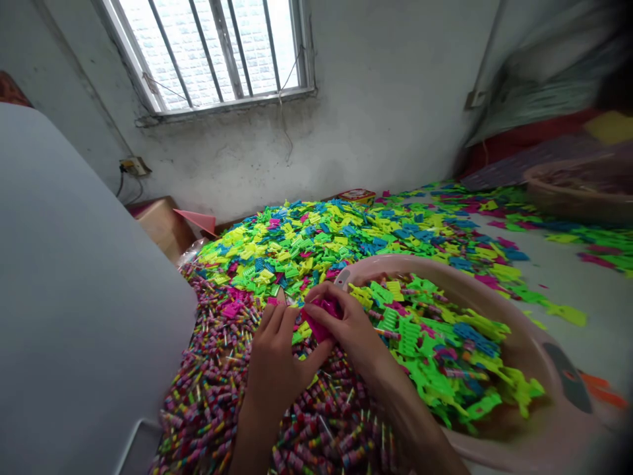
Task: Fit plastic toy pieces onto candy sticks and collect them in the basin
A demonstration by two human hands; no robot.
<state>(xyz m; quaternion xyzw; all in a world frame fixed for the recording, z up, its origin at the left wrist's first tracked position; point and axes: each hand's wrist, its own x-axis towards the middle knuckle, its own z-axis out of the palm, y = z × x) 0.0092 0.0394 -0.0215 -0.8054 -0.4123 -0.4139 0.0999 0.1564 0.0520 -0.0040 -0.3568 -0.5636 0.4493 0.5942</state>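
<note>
The magenta plastic piece [321, 323] sits pinched between the thumb and bent fingers of my right hand [355, 326]; my left hand [277, 363] is just beside it, fingers half curled, their grip impossible to tell; striped sticks [212, 373] lie below; a pink basin [400, 264] stands to the right.

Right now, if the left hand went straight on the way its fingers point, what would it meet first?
The left hand would probably meet the heap of colourful plastic pieces ahead; depth is unclear, so it might skim over the near edge.
</note>
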